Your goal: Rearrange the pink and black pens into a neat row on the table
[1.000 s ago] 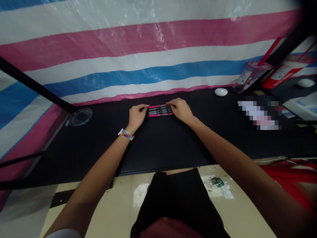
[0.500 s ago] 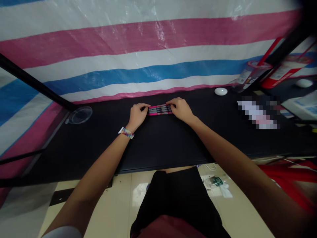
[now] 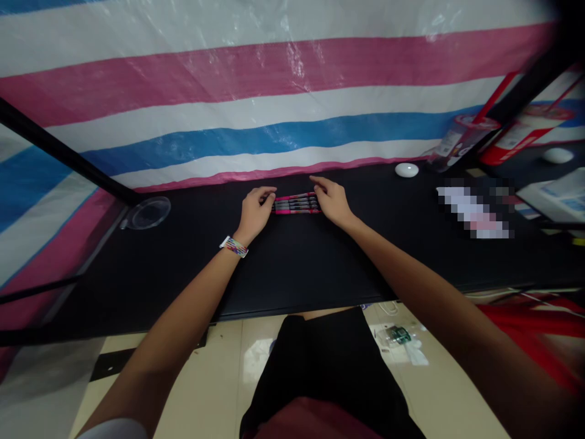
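Note:
A row of several pens (image 3: 296, 204), with pink and dark parts and clear barrels, lies flat side by side on the black table (image 3: 283, 268). At the row's left end is my left hand (image 3: 256, 212), its thumb against the pen ends and its index finger raised apart from the thumb. My right hand (image 3: 334, 200) is at the other end, thumb by the pen tips, index finger stretched out above and away from them. Neither hand is closed round the pens. The fingers underneath are partly hidden. A multicoloured wristband (image 3: 234, 246) is on my left wrist.
A clear plastic lid (image 3: 148, 213) lies at the left. Toward the right are a white oval object (image 3: 406, 170), a cup with a red straw (image 3: 466, 143) and a blurred-out item (image 3: 475, 210). Striped sheeting (image 3: 274, 67) hangs behind, with a black pole (image 3: 64, 152) at left.
Both index fingers have lifted off the pens and spread from the thumbs. The right hand has shifted slightly, and the pen row now looks a little more spread at its right end.

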The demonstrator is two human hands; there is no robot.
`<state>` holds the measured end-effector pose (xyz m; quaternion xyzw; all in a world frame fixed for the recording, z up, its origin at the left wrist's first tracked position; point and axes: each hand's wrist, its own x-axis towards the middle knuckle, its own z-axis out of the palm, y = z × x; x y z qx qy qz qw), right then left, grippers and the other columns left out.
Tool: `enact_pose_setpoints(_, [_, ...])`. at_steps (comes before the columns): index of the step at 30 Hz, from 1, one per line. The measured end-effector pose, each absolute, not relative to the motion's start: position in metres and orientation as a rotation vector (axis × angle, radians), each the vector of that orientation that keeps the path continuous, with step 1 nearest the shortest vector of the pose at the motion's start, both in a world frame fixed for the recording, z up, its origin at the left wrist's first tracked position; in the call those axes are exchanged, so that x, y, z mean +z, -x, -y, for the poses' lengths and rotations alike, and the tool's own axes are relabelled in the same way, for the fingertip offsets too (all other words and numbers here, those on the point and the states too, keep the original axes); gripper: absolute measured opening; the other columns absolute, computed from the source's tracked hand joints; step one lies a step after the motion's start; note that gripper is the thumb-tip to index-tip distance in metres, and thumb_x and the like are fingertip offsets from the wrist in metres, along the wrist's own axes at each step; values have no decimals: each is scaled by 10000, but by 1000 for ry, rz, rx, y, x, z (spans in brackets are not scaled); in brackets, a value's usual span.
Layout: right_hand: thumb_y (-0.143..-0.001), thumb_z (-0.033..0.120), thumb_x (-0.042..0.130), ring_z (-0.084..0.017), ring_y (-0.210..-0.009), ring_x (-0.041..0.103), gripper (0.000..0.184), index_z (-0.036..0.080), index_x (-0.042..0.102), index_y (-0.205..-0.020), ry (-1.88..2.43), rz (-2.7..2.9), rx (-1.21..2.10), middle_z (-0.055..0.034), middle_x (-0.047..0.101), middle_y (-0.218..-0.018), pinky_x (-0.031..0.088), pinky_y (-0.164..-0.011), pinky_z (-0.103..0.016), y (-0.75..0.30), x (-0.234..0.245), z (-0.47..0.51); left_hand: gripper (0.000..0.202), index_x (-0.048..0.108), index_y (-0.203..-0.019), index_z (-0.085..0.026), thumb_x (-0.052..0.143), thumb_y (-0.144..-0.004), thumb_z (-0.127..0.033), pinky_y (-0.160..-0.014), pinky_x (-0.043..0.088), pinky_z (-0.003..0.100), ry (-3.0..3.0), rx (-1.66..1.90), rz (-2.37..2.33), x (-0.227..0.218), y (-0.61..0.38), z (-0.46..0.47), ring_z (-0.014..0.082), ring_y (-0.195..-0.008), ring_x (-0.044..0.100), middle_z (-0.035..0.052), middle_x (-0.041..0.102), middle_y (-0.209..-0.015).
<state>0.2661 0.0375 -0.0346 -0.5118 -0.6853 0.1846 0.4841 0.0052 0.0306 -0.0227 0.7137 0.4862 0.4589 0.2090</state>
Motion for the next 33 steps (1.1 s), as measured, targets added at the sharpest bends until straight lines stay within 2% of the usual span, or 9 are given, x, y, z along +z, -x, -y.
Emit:
enact_pose_setpoints(3, [-1001,233,546,-306,-1327,733,427,213,779,-1358,1253,1576,545,-98,786,-1403,522,-1219,-551,-259,-38,-39,253,771,-1235,-271,661,-1037,-384,-1160,543,505,-1795,1326,-1217,-26,-7,-35,285,-1260,725,99,779,-1328])
enact_pose_setpoints(7, [-997,248,571,-290,-1440,660,436,253,757,-1391,1238,1507,657,-80,726,-1508,479,-1264,-531,-247,-43,-37,347,724,-1307,-325,652,-1040,-535,-1290,422,532,-1581,1364,-1072,-32,-16,-38,302,-1476,602,58,712,-1488])
enact_pose_setpoints(10, [-977,240,602,-294,-1516,592,440,261,760,-1388,1208,1521,711,-79,699,-1546,450,-1286,-529,-241,-43,-34,385,727,-1303,-338,669,-1010,-581,-1337,350,543,-1497,1354,-995,-34,-24,-35,314,-1544,534,44,685,-1536])
enact_pose_setpoints(15, [-952,212,628,-320,-1507,600,429,266,780,-1350,1215,1535,746,-82,712,-1529,441,-1282,-564,-241,-37,-30,403,744,-1250,-304,654,-997,-605,-1351,310,533,-1435,1368,-926,-27,-31,-24,320,-1541,524,65,700,-1494])
enact_pose_setpoints(20, [-958,142,605,-326,-1554,552,413,214,782,-1323,1234,1716,652,-117,714,-1520,401,-1311,-567,-241,-28,-23,352,763,-1187,-284,677,-996,-566,-1309,367,504,-1426,1377,-947,-24,-35,-13,315,-1445,586,66,737,-1381])
enact_pose_setpoints(25, [-965,113,580,-353,-1549,554,400,185,776,-1307,1246,1901,513,-143,714,-1512,364,-1326,-628,-241,-30,-21,331,759,-1166,-296,659,-1021,-576,-1266,422,472,-1512,1372,-992,-29,-35,-15,298,-1390,624,61,749,-1328])
enact_pose_setpoints(33, [-1001,134,551,-359,-1507,590,397,176,756,-1339,1182,2076,380,-154,725,-1480,385,-1323,-629,-245,-41,-24,258,715,-1217,-292,603,-1083,-482,-1292,390,506,-1870,1316,-1166,-30,-31,-14,288,-1433,600,96,716,-1391])
